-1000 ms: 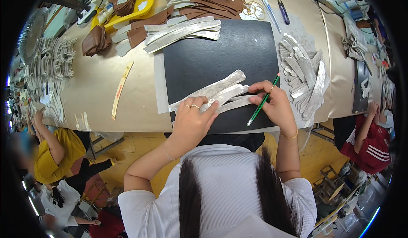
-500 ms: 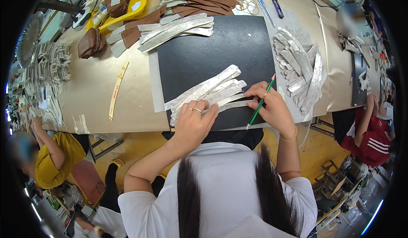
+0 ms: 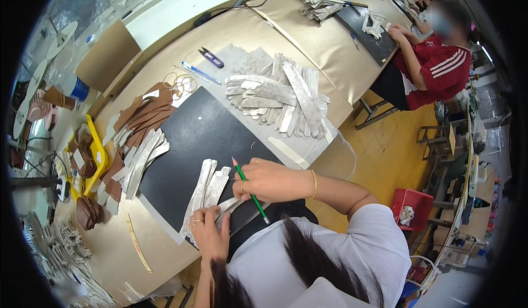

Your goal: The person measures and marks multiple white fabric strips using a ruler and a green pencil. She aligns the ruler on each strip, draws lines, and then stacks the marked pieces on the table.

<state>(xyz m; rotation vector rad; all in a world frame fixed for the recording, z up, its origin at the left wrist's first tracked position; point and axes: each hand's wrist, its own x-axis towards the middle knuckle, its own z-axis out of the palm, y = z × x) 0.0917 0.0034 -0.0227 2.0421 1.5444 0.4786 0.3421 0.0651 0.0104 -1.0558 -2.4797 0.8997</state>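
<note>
My right hand (image 3: 261, 180) holds a green pencil (image 3: 254, 200) slantwise, its pointed end up and away from me. The fingertips of that hand are by the end of a pale grey strip (image 3: 231, 204), but its exact grip is hidden. My left hand (image 3: 211, 235) is closed over the near ends of several whitish-grey, leather-like strips (image 3: 204, 186), holding them on a black mat (image 3: 187, 129). These strips fan out away from my left fingers. Another strip lies along the mat's near edge, partly covered by my hands.
Beyond the mat sits a heap of grey strips (image 3: 289, 96). More strips (image 3: 146, 156) overlap its left edge, near brown pieces (image 3: 146, 115) and a yellow tray (image 3: 99, 148). Purple thread snips (image 3: 211, 57) and a blue pen (image 3: 201, 72) lie far off. A co-worker in red (image 3: 440, 66) sits right.
The view has swung to the right, so the table now runs diagonally and the red-shirted co-worker shows fully. Both hands remain at the strips, and the pencil stays in my right hand.
</note>
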